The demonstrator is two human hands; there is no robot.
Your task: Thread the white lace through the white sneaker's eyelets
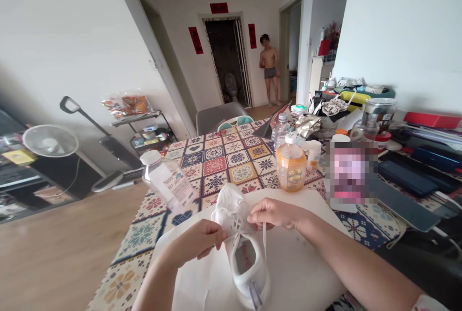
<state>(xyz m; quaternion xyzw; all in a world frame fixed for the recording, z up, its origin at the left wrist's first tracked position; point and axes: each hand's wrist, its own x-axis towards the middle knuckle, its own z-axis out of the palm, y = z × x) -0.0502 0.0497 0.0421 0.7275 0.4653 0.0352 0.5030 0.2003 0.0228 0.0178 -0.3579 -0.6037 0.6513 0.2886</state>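
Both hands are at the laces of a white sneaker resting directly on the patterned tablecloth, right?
No: the white sneaker rests on a white sheet, which lies over the patterned tablecloth, as the head view shows. The left hand and right hand are at its laces, as stated.

The left hand [197,241] and right hand [274,213] are bare and slim, the forearms [346,258] bare too, and at 5 o'clock a pale cuff [429,304] edges the right forearm, too cut off to tell sleeve from band
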